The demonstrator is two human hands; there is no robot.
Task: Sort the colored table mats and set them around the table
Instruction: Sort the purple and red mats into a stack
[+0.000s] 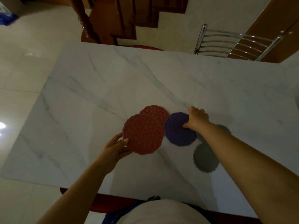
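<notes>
My left hand (117, 148) grips the near-left edge of a round red mat (144, 134) and holds it just above the marble table (97, 94). A second red mat (156, 113) lies behind it, partly covered. My right hand (196, 118) pinches the far-right edge of a purple mat (178, 131) beside the red ones. A grey mat (205, 159) lies flat to the right, under my right forearm. Another grey mat (224, 128) peeks out behind that forearm, mostly hidden.
A metal-backed chair (234, 44) stands at the table's far right edge. A wooden staircase (113, 21) rises beyond the far edge. Glossy floor tiles lie to the left. The table's near edge (129, 198) is at my body.
</notes>
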